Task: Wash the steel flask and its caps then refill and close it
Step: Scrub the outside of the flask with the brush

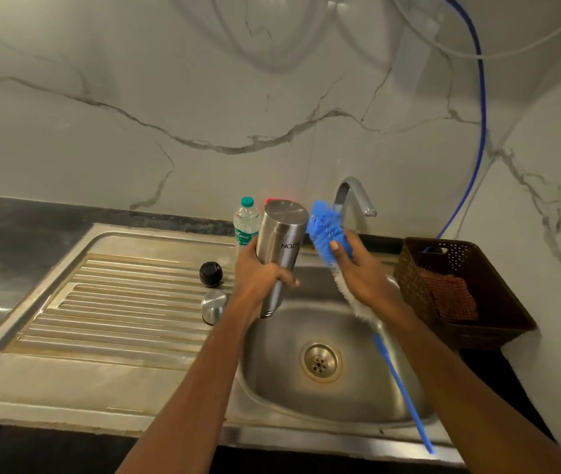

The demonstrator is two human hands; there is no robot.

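Above the steel sink (272, 378), the left hand (259, 276) wraps its fingers around the steel flask (283, 239) (bottom up). Beside it, the right hand (357, 271) grips the blue brush (326, 230) at its bristles. On the drainboard (118, 302) stand the black cap (210, 273) and the steel cap (214, 306).

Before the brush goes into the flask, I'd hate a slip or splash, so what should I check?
1. Left hand grips steel flask: ok.
2. Flask over sink: ok.
3. Flask mouth facing brush: not ok, it points down.
4. Right hand on brush handle: not ok, it holds the bristles.
5. Black cap and steel cap parked on drainboard: ok.
6. Flask inside empty: cannot tell.
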